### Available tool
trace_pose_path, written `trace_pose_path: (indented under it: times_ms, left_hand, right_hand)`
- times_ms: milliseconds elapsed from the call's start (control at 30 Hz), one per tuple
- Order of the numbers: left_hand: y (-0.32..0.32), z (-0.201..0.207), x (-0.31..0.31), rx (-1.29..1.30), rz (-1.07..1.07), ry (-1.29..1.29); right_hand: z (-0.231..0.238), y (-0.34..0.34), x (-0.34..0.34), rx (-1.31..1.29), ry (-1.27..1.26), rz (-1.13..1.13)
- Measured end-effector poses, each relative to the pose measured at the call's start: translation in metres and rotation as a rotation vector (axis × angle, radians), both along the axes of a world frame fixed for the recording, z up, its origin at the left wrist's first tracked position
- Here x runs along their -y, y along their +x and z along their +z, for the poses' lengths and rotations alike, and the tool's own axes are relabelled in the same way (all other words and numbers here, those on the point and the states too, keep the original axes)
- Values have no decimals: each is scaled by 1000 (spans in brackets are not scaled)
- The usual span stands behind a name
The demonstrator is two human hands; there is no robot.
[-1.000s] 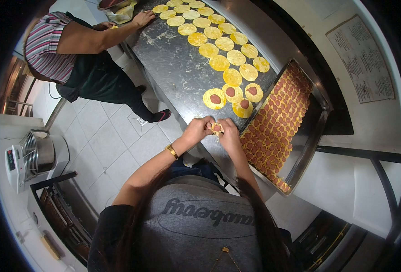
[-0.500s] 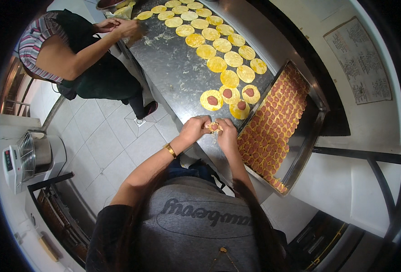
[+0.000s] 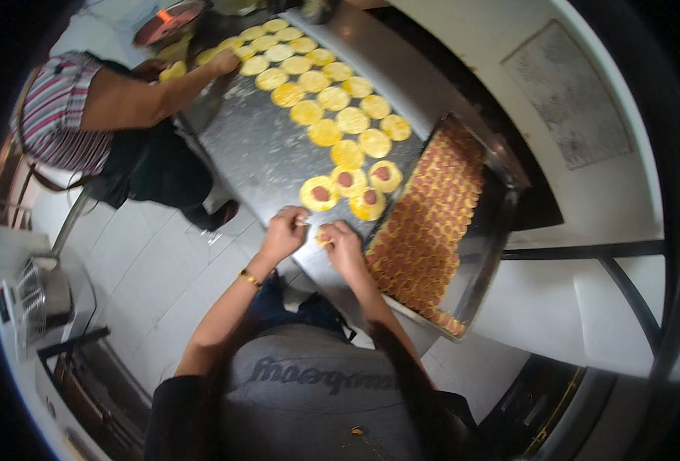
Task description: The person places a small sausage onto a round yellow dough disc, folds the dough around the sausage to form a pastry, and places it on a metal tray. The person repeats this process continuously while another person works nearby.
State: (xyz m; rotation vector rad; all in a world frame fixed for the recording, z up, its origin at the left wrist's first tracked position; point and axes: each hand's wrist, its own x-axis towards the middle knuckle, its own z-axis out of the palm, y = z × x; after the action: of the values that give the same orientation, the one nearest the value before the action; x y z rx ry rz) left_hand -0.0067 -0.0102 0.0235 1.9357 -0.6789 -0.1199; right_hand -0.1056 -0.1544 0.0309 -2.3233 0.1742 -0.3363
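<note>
My left hand [image 3: 283, 233] is over the near edge of the metal table, its fingers pinched together. A small pale bit shows at those fingertips, too blurred to name. Just beside it, my right hand [image 3: 343, 247] grips a small filled dough piece [image 3: 324, 237], yellow with reddish filling; the fingers hide part of it. Ahead of both hands lie several flat yellow dough rounds topped with filling, one of them a dough round [image 3: 319, 193] nearest my left hand. To the right, a metal tray [image 3: 484, 270] carries rows of shaped dough pieces [image 3: 430, 215] with reddish centres.
Plain yellow dough rounds [image 3: 333, 98] run in rows along the far side of the floured metal table [image 3: 240, 146]. A co-worker [image 3: 117, 115] at the left reaches over them. A bowl of reddish filling [image 3: 168, 24] stands at the far left. A mixer [image 3: 46, 300] is on the left.
My hands have drawn apart, and the filled dough piece is now in my right hand alone. The co-worker has leaned in, one arm over the rounds. The view has shifted.
</note>
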Motion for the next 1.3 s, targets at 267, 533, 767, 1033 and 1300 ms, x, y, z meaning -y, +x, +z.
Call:
trace_pose_path:
  times_ms: [267,533,767,1033,1300]
  left_hand:
    - [15,-9,32,211,253,284]
    - [14,-5,29,180,251,365]
    - [15,-7,27,186,255,359]
    - [16,-5,32,159,244,367]
    - [16,0,32,157,243,385]
  right_hand:
    - [16,-34,203,212,588,-333]
    - [7,-56,440,119,173,-877]
    - [-27,-23,494,-142,-247,-712]
    - [-34,-15,518,-249,-180,-499]
    - [-11,-6,505,-416,-98,-431]
